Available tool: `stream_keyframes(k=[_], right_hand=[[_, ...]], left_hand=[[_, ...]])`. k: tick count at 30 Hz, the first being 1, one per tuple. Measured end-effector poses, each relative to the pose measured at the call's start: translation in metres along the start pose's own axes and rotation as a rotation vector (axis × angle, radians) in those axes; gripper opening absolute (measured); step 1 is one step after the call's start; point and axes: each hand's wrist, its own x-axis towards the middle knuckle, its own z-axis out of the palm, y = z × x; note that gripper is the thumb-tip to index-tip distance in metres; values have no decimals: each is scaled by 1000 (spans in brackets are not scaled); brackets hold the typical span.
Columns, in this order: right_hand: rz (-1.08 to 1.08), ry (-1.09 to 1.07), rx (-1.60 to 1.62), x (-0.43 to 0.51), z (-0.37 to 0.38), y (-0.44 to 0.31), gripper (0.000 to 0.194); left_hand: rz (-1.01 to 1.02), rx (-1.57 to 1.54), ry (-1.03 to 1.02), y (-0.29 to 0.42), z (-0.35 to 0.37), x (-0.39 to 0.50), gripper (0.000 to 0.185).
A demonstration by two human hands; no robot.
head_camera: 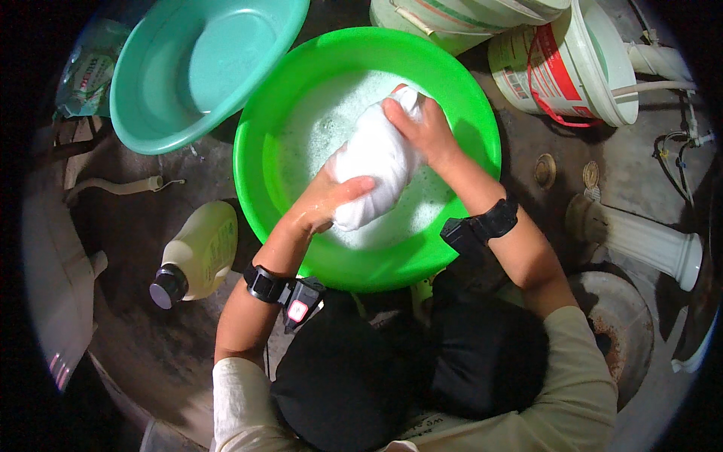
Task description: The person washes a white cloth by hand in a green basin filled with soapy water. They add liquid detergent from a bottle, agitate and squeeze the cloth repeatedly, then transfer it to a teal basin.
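Observation:
A bundled white cloth (375,161) is held between my two hands above a bright green plastic basin (361,277). My left hand (336,195) grips its lower left end, thumb across the front. At the upper right end my right hand (421,124) has its fingers wrapped around the narrower, twisted part. Beneath the cloth, foamy soapy water (330,121) fills the bottom of the basin. Parts of the fingers on both hands are hidden behind the cloth.
A teal basin (169,121) stands at upper left. Left of the green basin lies a yellowish bottle (206,248) with a black cap. White buckets (517,73) are at upper right; a floor drain (545,171), a white pipe (649,237) and a hose (121,183) are on the floor.

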Motion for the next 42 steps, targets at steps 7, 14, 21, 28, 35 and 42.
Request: stream_keyframes(k=[7,14,21,28,35,42], right_hand=[[186,-190,-288,2,4,-2,47],[442,-397,-519,6,10,1,48],[423,-316,-485,-3,17,39,50],[611,-367,275,-27,4,54,28],[623,-488,579,-15,-5,-3,47],[653,-577,437,5,-2,-5,54]], left_hand=[[71,400,125,-10,5,3,67],[5,350,35,-22,2,6,63],[0,480,126,-32,-3,11,65],[-97,98,118,-12,-20,-18,68],[82,-2,132,39,-46,-38,71],[36,74,135,42,-50,-39,71]])
